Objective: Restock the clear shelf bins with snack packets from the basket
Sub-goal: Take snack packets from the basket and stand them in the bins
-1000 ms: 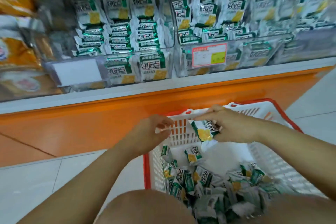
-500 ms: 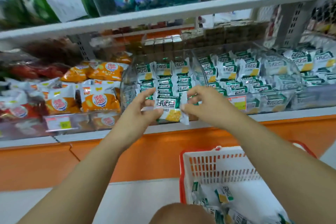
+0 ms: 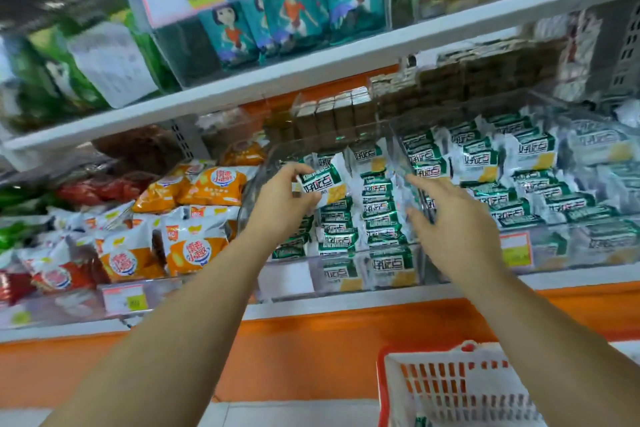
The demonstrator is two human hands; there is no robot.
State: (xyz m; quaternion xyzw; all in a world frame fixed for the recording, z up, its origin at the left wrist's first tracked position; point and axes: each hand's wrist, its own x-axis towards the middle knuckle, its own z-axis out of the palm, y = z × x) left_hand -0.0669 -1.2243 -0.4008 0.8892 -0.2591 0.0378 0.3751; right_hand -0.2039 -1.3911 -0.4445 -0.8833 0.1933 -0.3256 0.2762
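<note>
Packet (image 3: 323, 184): pinched at L end by left hand (image 3: 284, 198), long axis roughly L–R, tilted; held over bin (image 3: 294, 279). Right hand (image 3: 453, 222): fingers spread, empty, by bin's R wall. Left nearer; drop prob. straight down.

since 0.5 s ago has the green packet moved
Yes. The green packet, in the left hand, rose from the front wall of the clear bin to over its stacked rows.

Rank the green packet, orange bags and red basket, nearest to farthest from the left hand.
1. Green packet: pinched in the left hand.
2. Orange bags: next bin, to its left.
3. Red basket: low, at right.
</note>
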